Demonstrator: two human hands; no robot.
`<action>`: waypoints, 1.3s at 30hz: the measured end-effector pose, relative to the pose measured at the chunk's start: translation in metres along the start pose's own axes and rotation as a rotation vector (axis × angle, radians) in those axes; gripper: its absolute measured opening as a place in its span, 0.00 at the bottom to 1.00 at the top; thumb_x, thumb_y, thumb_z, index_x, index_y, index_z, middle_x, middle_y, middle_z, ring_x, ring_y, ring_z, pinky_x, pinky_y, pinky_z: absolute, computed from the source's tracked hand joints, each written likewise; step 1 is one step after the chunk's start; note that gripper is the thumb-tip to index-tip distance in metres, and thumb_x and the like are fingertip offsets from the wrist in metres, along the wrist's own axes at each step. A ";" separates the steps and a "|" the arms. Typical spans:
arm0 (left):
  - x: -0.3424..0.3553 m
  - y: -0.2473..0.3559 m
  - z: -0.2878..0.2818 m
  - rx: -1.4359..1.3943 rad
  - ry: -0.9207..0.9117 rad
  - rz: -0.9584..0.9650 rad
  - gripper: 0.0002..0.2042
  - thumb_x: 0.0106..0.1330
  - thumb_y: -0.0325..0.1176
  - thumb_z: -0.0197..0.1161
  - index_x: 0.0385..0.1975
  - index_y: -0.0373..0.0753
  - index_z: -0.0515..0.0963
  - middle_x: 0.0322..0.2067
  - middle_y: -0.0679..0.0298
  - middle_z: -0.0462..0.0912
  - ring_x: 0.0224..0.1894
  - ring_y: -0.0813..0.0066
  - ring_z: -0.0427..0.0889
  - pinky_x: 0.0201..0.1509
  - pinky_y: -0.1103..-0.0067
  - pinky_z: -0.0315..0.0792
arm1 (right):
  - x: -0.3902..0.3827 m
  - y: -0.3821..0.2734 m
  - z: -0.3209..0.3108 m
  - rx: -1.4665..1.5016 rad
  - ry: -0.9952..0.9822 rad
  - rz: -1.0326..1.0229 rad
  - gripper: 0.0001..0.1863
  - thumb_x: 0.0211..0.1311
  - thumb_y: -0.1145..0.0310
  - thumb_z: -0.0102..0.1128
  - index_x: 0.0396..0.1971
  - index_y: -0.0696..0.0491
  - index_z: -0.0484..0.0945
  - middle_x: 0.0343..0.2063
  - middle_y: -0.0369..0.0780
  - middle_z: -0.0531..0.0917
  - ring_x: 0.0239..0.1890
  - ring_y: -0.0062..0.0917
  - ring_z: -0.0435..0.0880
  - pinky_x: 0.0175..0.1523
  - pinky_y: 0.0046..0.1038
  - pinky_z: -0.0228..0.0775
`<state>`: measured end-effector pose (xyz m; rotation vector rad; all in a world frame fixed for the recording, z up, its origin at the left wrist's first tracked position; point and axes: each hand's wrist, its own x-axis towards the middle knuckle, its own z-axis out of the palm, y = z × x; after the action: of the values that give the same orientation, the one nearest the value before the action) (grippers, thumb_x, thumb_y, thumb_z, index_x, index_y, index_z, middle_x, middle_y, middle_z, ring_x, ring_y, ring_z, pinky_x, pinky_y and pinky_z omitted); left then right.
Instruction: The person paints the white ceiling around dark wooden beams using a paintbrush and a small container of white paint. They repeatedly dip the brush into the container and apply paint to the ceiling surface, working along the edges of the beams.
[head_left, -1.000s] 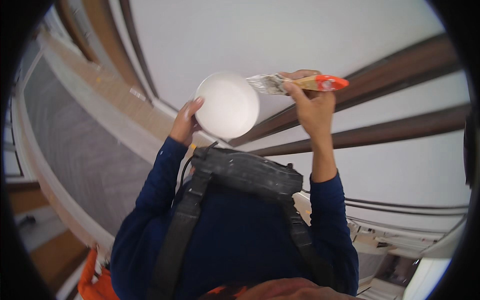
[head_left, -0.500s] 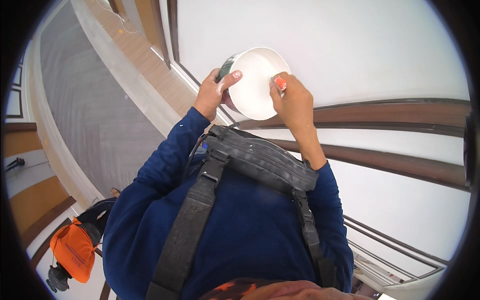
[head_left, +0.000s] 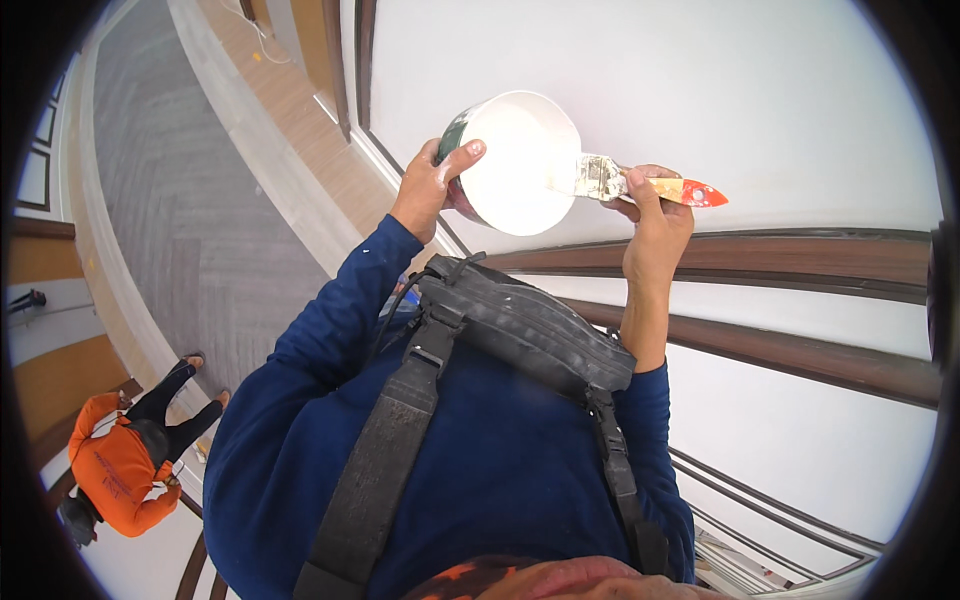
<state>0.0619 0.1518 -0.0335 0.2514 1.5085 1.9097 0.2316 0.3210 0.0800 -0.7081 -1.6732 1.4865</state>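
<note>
My left hand [head_left: 428, 185] grips a round paint bucket [head_left: 453, 133] by its left side, thumb over the rim. The bucket is tilted toward me, its inside bright white, with dark green on the outer wall. In my right hand [head_left: 657, 205] is a paintbrush [head_left: 600, 177], held between thumb and fingers. Its red-tipped wooden handle points right, and its paint-smeared metal band lies just at the bucket's right rim. The bristle end blends into the white of the bucket, so its tip is hard to make out.
A white wall panel [head_left: 760, 110] rises in front, with brown wooden trim [head_left: 760, 262] along it. To the left runs a grey herringbone floor [head_left: 200, 170] with a pale border. A person in an orange top [head_left: 118, 470] is at the lower left. A black pouch [head_left: 520, 315] hangs across my chest.
My right hand has moved right, drawing the brush from over the bucket to its right rim; the brush now lies sideways. The bucket stays nearly still. The person in orange has shifted, legs now visible.
</note>
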 end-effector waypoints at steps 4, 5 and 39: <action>-0.003 0.006 0.001 -0.005 -0.021 0.031 0.48 0.60 0.71 0.67 0.58 0.22 0.73 0.35 0.51 0.82 0.33 0.68 0.89 0.34 0.77 0.87 | 0.006 0.010 0.000 0.016 0.029 0.072 0.09 0.70 0.72 0.68 0.43 0.62 0.81 0.37 0.43 0.87 0.38 0.24 0.89 0.41 0.27 0.86; -0.003 0.009 0.001 0.009 -0.035 0.032 0.49 0.60 0.71 0.67 0.58 0.22 0.73 0.35 0.50 0.82 0.33 0.68 0.89 0.34 0.77 0.87 | 0.006 0.012 0.003 -0.022 0.027 0.048 0.09 0.70 0.72 0.68 0.43 0.62 0.81 0.38 0.43 0.87 0.38 0.23 0.88 0.42 0.26 0.85; 0.014 -0.021 -0.009 -0.043 -0.160 -0.108 0.46 0.68 0.68 0.60 0.68 0.27 0.69 0.52 0.42 0.85 0.47 0.61 0.91 0.50 0.69 0.86 | 0.017 0.055 -0.021 0.965 -0.045 0.558 0.08 0.72 0.70 0.67 0.43 0.57 0.79 0.45 0.47 0.87 0.46 0.31 0.89 0.40 0.22 0.90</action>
<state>0.0542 0.1553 -0.0591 0.2896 1.3470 1.7910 0.2351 0.3550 0.0297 -0.5898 -0.6007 2.4175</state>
